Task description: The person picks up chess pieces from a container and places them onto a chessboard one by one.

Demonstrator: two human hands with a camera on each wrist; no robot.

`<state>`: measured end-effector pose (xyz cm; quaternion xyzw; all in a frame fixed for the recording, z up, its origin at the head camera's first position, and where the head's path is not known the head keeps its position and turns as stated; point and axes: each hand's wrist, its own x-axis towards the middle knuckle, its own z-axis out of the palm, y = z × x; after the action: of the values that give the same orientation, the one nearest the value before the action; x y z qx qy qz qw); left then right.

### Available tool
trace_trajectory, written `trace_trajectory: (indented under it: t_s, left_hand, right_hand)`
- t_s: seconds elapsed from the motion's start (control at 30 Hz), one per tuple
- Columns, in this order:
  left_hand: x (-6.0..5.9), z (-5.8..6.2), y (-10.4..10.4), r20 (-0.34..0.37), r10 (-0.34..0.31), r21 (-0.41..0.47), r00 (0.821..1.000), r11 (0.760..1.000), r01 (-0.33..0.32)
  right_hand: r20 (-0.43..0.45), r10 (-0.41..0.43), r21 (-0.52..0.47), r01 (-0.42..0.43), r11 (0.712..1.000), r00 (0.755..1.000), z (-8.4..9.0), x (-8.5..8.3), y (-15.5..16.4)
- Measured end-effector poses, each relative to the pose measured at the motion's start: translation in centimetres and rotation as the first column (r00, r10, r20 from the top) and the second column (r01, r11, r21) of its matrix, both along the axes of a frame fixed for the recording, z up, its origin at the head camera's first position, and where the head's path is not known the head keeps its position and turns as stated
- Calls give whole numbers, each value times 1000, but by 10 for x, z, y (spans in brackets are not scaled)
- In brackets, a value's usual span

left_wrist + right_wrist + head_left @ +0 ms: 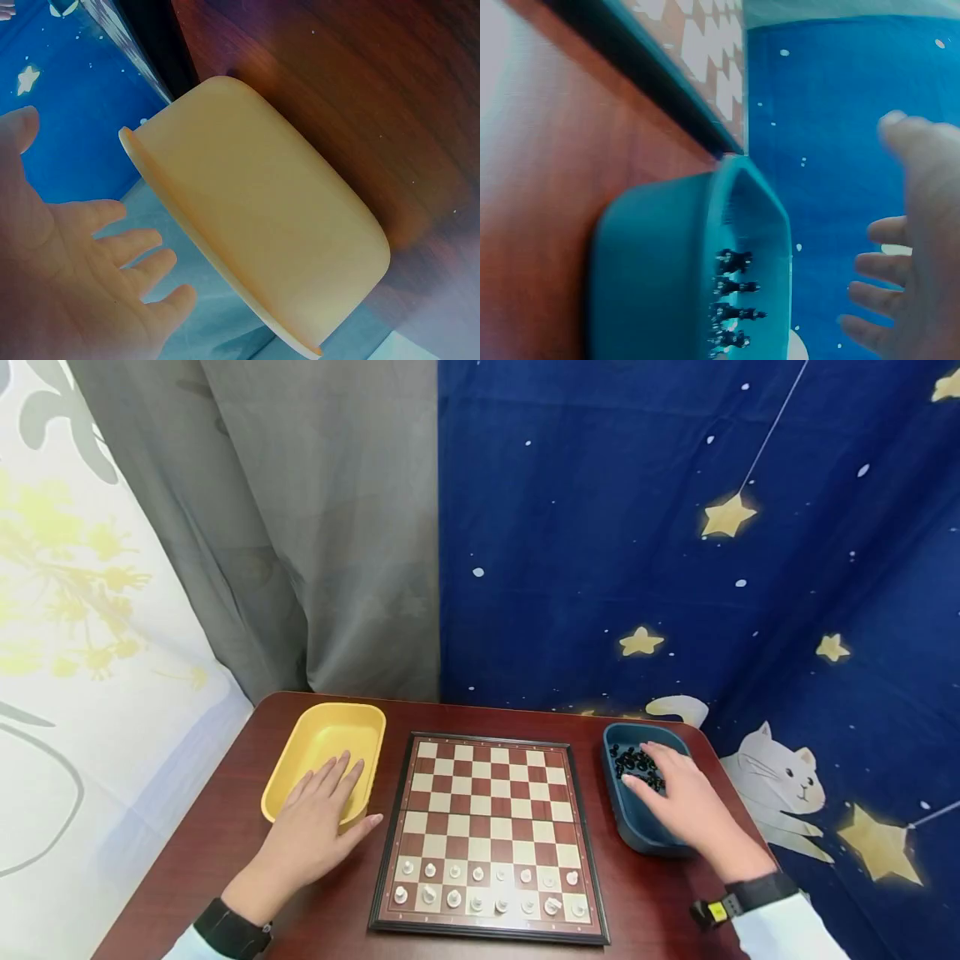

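My left hand (318, 827), fingers spread, hovers over the near part of a yellow tray (303, 727); the left wrist view shows the hand apart from the tray's rim (217, 262). On the right, my right hand (686, 797) hangs over a teal tray (633, 827) that holds a heap of black chess pieces (633, 762). The right wrist view shows the fingers relaxed, apart from the black pieces (735, 287). Between the hands lies a chessboard (491, 793). White chess pieces (477, 902) stand in two rows along its near edge.
The trays and board rest on a dark red-brown wooden table (450, 714). A grey curtain (352, 527) and a blue starry curtain (570, 568) hang behind its far edge. A white patterned cloth (90, 735) is at the left.
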<state>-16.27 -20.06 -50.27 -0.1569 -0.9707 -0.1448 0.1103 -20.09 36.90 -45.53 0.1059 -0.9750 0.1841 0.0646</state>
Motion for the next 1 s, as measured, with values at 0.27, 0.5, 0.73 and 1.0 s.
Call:
trace_trajectory:
  t_s: [0.27, 0.5, 0.73, 1.0]
  left_hand:
    - [8, -5, 3, 4, -20, 11, 1000, 1000, 20]
    - [14, -11, 11, 0, -53, 9, 999, 999, 53]
    - [33, -16, 21, -5, -81, 39, 997, 996, 81]
    - [58, -19, 32, 5, -135, 148, 991, 980, 133]
  right_hand:
    - [89, 32, 34, -36, 999, 995, 7, -64, 10]
    - [154, 32, 184, -60, 981, 988, -5, -108, 13]
    - [190, 52, 256, -100, 961, 980, -21, -132, 7]
    - [225, 46, 241, -102, 965, 973, -29, -140, 7]
